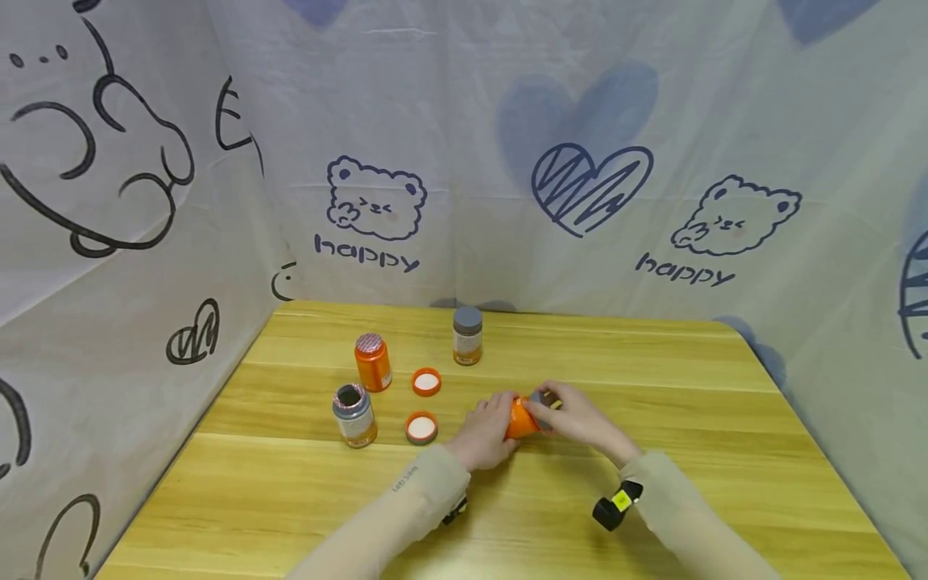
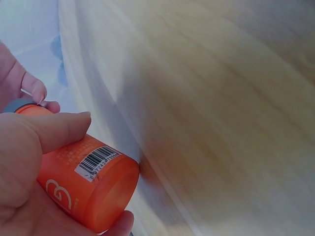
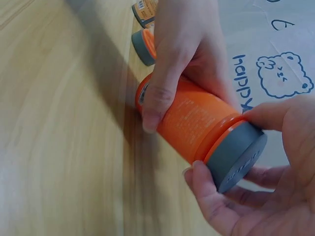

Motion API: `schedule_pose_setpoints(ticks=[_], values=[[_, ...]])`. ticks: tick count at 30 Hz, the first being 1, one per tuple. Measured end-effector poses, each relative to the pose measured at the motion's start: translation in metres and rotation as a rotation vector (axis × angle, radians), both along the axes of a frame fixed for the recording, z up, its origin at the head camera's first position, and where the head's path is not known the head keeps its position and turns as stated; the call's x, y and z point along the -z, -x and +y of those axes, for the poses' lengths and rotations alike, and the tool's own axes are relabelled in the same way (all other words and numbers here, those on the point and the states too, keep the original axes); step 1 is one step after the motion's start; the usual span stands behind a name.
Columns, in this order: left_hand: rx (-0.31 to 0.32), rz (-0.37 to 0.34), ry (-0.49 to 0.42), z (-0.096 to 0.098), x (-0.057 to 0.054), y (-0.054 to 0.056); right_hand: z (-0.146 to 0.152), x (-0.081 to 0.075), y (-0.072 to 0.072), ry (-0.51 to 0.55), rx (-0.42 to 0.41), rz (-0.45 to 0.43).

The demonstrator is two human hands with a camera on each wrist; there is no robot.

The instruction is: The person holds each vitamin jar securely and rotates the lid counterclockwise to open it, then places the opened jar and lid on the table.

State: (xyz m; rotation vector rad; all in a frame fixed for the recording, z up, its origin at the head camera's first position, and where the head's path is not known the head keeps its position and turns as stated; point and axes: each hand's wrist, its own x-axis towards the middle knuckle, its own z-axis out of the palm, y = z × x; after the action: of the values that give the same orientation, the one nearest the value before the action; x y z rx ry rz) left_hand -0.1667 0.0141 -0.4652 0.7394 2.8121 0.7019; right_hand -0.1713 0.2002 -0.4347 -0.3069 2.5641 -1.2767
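Note:
An orange bottle [image 1: 521,419] with a white barcode label is tilted on its side above the table. My left hand [image 1: 484,432] grips its body, thumb along one side, as the left wrist view shows. On the bottle's end sits a grey cap [image 3: 236,156], which my right hand [image 1: 577,416] pinches between thumb and fingers. Left of the hands lie two loose caps: an orange-rimmed cap [image 1: 426,382] and a grey-and-orange cap [image 1: 421,428], both with white insides facing up.
An orange bottle [image 1: 374,364] with a foil-like top and an uncapped grey-topped bottle [image 1: 355,416] stand at the left. Behind the hands is a grey-capped bottle [image 1: 467,336]. A printed white cloth [image 1: 478,242] hangs beyond the wooden table [image 1: 652,362].

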Motion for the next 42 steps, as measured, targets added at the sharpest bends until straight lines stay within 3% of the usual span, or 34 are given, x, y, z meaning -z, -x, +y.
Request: schedule_pose_setpoints(ticks=[9,18,28,33,42], values=[[0.02,-0.053,-0.048,-0.004,-0.001,0.003,0.009,0.01,-0.002,-0.037,-0.104,0.141],[0.048,-0.12,-0.117,-0.01,-0.009,0.003,0.012,0.014,-0.002,0.011,-0.203,0.252],[0.052,-0.158,-0.153,-0.012,-0.005,0.007,0.013,0.018,-0.002,-0.018,-0.252,0.388],[0.043,-0.17,-0.151,-0.013,-0.005,0.007,0.013,0.02,-0.001,-0.014,-0.258,0.417],[0.041,-0.153,-0.152,-0.013,-0.007,0.005,0.012,0.018,0.0,-0.017,-0.243,0.386]])
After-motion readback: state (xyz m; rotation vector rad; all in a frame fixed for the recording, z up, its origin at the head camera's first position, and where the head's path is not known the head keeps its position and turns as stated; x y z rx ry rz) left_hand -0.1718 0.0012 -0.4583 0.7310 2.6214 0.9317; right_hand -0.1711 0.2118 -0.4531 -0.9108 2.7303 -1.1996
